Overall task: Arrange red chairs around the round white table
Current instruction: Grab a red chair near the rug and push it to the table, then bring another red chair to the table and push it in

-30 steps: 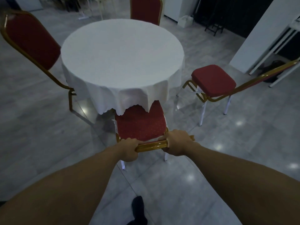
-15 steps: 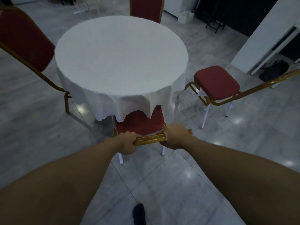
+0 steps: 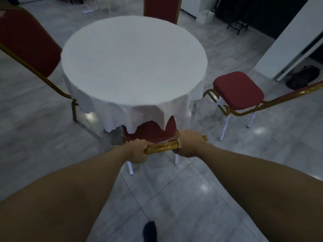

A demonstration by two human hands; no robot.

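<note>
A round table [image 3: 134,62] under a white cloth fills the middle of the view. Right in front of me is a red chair [image 3: 153,132] with a gold frame, its seat mostly under the hanging cloth. My left hand [image 3: 138,151] and my right hand [image 3: 188,143] both grip the gold top bar of its backrest. Another red chair [image 3: 29,42] stands at the table's left, one red chair [image 3: 161,8] at the far side, and a fourth red chair [image 3: 239,91] at the right, its seat a little away from the cloth.
Grey glossy floor tiles lie all around. A white wall panel [image 3: 288,37] rises at the right with a dark bag [image 3: 303,77] beside it. A white box [image 3: 205,16] and a black stand [image 3: 238,25] sit at the back. My dark-socked foot [image 3: 149,231] shows below.
The chair in my hands has slid forward under the table, so less of its seat shows beneath the cloth. Both hands keep their grip on the backrest.
</note>
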